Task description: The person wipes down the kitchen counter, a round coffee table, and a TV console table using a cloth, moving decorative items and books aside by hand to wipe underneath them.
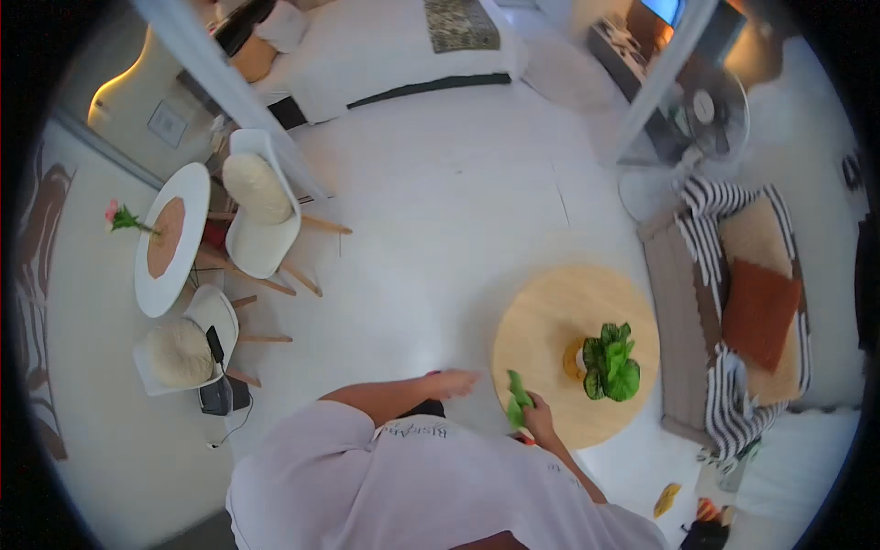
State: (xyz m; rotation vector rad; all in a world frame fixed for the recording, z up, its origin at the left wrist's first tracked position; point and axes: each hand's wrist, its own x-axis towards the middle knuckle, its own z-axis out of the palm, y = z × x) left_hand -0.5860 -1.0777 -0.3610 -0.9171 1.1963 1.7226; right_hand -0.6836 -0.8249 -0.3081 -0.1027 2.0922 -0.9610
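My right hand (538, 417) is closed around a limp green cloth (516, 396), held at the near left edge of the round wooden table (541, 312). My left hand (454, 383) is in front of my shirt, to the left of the table, with its fingers stretched out and nothing seen in them. On the table, right of the cloth, stands a leafy green plant (612, 365) in a yellowish pot (575, 359). Neither hand touches the plant.
A sofa (678, 321) with striped throws and an orange cushion (761, 314) runs along the right. White chairs (261, 246) and a small white table (194, 220) with a pink flower stand left. A yellow item (667, 500) lies on the floor at lower right. A bed (385, 55) is beyond.
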